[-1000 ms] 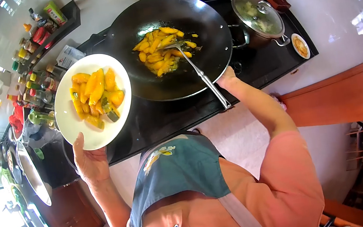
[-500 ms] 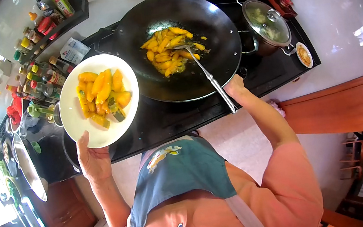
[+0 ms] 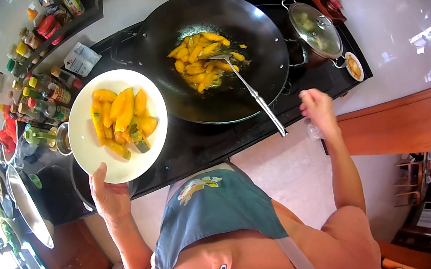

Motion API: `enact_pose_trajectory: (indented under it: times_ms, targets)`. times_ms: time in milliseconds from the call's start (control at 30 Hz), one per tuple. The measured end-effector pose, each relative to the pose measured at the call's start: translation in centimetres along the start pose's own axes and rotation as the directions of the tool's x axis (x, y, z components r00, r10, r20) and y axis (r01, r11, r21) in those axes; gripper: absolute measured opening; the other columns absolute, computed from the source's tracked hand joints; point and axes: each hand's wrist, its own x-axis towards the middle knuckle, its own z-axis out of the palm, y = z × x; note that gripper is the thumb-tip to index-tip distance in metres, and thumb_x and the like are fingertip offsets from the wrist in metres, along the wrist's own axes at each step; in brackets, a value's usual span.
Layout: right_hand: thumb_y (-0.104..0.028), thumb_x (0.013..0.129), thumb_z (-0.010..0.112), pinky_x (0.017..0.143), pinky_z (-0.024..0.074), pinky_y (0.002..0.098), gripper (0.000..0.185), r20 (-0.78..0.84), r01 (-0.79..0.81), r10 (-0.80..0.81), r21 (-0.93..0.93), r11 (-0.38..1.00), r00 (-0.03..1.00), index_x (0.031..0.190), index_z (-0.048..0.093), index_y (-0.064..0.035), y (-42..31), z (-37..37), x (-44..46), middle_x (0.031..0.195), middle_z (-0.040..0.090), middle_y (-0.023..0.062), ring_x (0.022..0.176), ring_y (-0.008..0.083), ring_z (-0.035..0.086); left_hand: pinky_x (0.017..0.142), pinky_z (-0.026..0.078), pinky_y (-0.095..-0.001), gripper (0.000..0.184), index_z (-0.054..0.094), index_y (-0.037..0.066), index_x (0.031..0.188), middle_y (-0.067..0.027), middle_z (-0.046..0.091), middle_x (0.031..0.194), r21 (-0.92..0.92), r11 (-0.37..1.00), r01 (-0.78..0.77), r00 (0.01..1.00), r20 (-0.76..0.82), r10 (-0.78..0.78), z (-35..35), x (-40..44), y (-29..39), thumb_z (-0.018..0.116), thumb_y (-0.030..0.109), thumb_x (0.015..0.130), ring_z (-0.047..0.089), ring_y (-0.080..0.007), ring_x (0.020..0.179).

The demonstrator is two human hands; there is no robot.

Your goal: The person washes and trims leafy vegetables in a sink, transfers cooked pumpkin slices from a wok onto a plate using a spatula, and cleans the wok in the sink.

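Note:
My left hand (image 3: pixel 110 197) grips the near edge of a white plate (image 3: pixel 84 148), thumb on the rim, fingers hidden beneath. Yellow-orange pieces (image 3: pixel 123 110), some with green skin, lie on the plate. Right of it stands a large black wok (image 3: pixel 194 104) holding more yellow pieces (image 3: pixel 193 54). A metal spatula (image 3: pixel 257 95) rests in the wok, its handle over the near rim, untouched. My right hand (image 3: pixel 318 111) is off the wok, to the right of the handle, with its fingers curled; whether anything is inside is hidden.
A lidded pot (image 3: pixel 317 30) stands right of the wok, with a small dish (image 3: pixel 354 66) beside it. Bottles (image 3: pixel 56 91) and a white packet (image 3: pixel 81 58) are at the left. A shelf (image 3: pixel 81 21) with jars hangs on the wall. An orange-brown cabinet (image 3: pixel 403 120) is at the right.
My right hand has come away from the near right rim of the wok and moved right. My left hand still holds the plate. The spatula has stayed in the wok.

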Motion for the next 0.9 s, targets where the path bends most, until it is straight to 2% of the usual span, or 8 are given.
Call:
enact_pose_trajectory:
  times_ms: [67,200,267,533,600,667,733,900]
  targets:
    - [-0.022,0.099,0.061,0.063,0.0538,0.0318,0.021,-0.156,0.236,-0.239,-0.037,0.971,0.958,0.100,0.071,-0.0033,-5.8,-0.8,-3.9,0.071,0.068,0.0099,0.065,0.0128,0.067,0.099,0.054,-0.0358,0.046,0.051,-0.001,0.135,-0.0115,0.061,0.130,0.014,1.000,-0.008,1.000,-0.009,0.008,-0.7,0.3,0.1,0.061,0.009,0.092,0.064,-0.0228,0.118]
    - [-0.017,0.094,0.061,0.069,0.0557,0.0433,0.042,0.211,0.560,-0.530,-0.476,0.678,0.821,0.135,0.055,-0.0081,-6.9,3.4,-6.2,0.099,0.067,0.0179,0.081,0.0356,0.069,0.100,0.054,-0.0357,0.046,0.051,-0.001,0.135,-0.0116,0.062,0.129,-0.005,1.000,0.020,1.000,0.025,-0.019,-0.7,1.0,-0.1,0.062,0.008,0.091,0.064,-0.0229,0.117]
    - [-0.007,0.092,0.054,0.072,0.0562,0.0477,0.054,0.359,0.479,-0.318,-0.686,0.547,0.877,0.145,0.042,-0.0053,-7.1,5.8,-6.2,0.104,0.062,0.0208,0.089,0.0374,0.068,0.100,0.054,-0.0356,0.046,0.051,-0.001,0.134,-0.0118,0.062,0.129,-0.023,0.999,0.047,0.997,0.059,-0.045,-0.6,1.5,-0.1,0.062,0.008,0.091,0.064,-0.0229,0.116]
    - [-0.009,0.098,0.044,0.066,0.0592,0.0410,0.041,0.334,0.452,-0.433,-0.868,0.205,0.837,0.136,0.049,0.0053,-10.9,3.1,-3.8,0.085,0.064,0.0175,0.076,0.0333,0.068,0.099,0.054,-0.0353,0.043,0.053,-0.002,0.131,-0.0130,0.064,0.126,-0.030,0.996,0.087,0.994,0.066,-0.085,-1.6,2.4,-0.4,0.062,0.007,0.090,0.066,-0.0236,0.114]
    - [-0.016,0.101,0.042,0.065,0.0589,0.0424,0.036,0.399,0.463,-0.311,-0.871,0.167,0.863,0.130,0.055,0.0018,-14.3,-0.1,-2.7,0.077,0.068,0.0170,0.069,0.0342,0.070,0.098,0.055,-0.0370,0.042,0.054,-0.003,0.131,-0.0137,0.064,0.127,-0.024,0.995,0.095,0.992,0.082,-0.093,-2.2,2.6,-0.4,0.062,0.008,0.091,0.066,-0.0249,0.115]
    - [-0.019,0.100,0.042,0.056,0.0575,0.0439,0.038,0.470,0.450,-0.129,-0.674,0.587,0.873,0.131,0.060,-0.0077,-17.3,-3.3,-1.3,0.078,0.071,0.0145,0.062,0.0300,0.068,0.098,0.056,-0.0369,0.042,0.054,-0.002,0.130,-0.0135,0.065,0.126,-0.024,0.994,0.107,0.992,0.076,-0.105,-2.2,2.6,-0.3,0.062,0.008,0.090,0.066,-0.0247,0.114]
    - [-0.024,0.103,0.047,0.049,0.0541,0.0357,0.039,0.487,0.098,0.290,-0.626,0.773,0.824,0.140,0.057,-0.0146,-21.6,-5.0,-1.1,0.081,0.064,0.0090,0.055,0.0174,0.059,0.097,0.056,-0.0367,0.042,0.055,-0.002,0.130,-0.0132,0.065,0.125,-0.025,0.993,0.115,0.991,0.069,-0.113,-2.3,2.6,-0.1,0.062,0.008,0.090,0.067,-0.0245,0.113]
    - [-0.023,0.106,0.044,0.038,0.0349,0.0248,0.041,0.559,-0.047,0.570,-0.688,0.724,0.602,0.146,0.053,-0.0239,-23.7,-5.5,0.7,0.069,0.053,0.0000,0.049,0.0065,0.041,0.097,0.056,-0.0362,0.043,0.054,-0.001,0.130,-0.0127,0.065,0.124,-0.032,0.992,0.119,0.992,0.052,-0.117,-2.4,2.4,0.3,0.063,0.009,0.090,0.067,-0.0238,0.112]
